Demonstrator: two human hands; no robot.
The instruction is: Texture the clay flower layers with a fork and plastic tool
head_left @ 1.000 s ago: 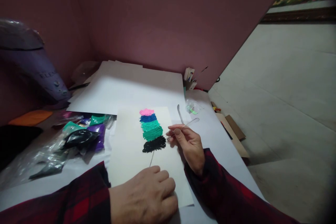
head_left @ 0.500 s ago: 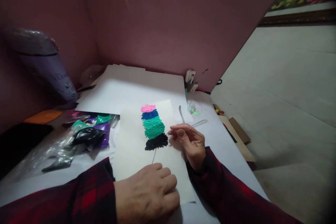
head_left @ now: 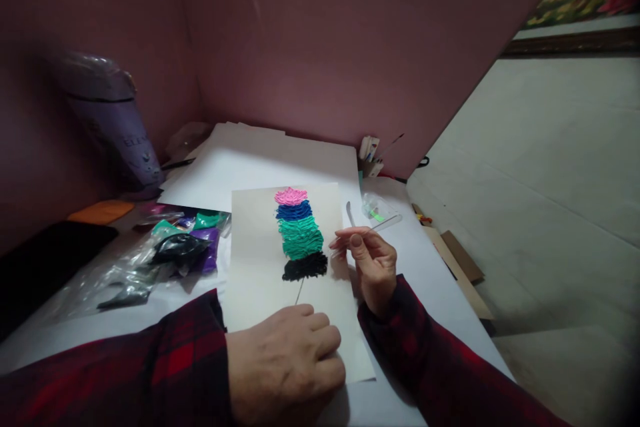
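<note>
A white sheet (head_left: 250,267) lies before me, bearing a textured column of clay-like material: pink (head_left: 291,196), blue (head_left: 294,211), green (head_left: 301,237) and black (head_left: 306,266). Below the black band runs a thin drawn line. My left hand (head_left: 290,357) rests on the lower sheet with fingers curled under; whatever is beneath them is hidden. My right hand (head_left: 370,260) pinches a thin clear plastic tool (head_left: 388,221), its tip close to the black band's right edge. Behind that hand, another clear tool (head_left: 349,213) lies on the table.
Left of the sheet are plastic bags (head_left: 135,273) with black, purple and green packets (head_left: 205,220). A lilac bottle (head_left: 120,127) stands at the back left. White papers (head_left: 265,163) lie behind, near a holder (head_left: 369,153). A cardboard box (head_left: 455,260) sits beyond the table's right edge.
The view has shifted slightly, so things appear further right. The sheet looks turned a little and further from me. Both hands keep nearly the same pose, the right still beside the black band.
</note>
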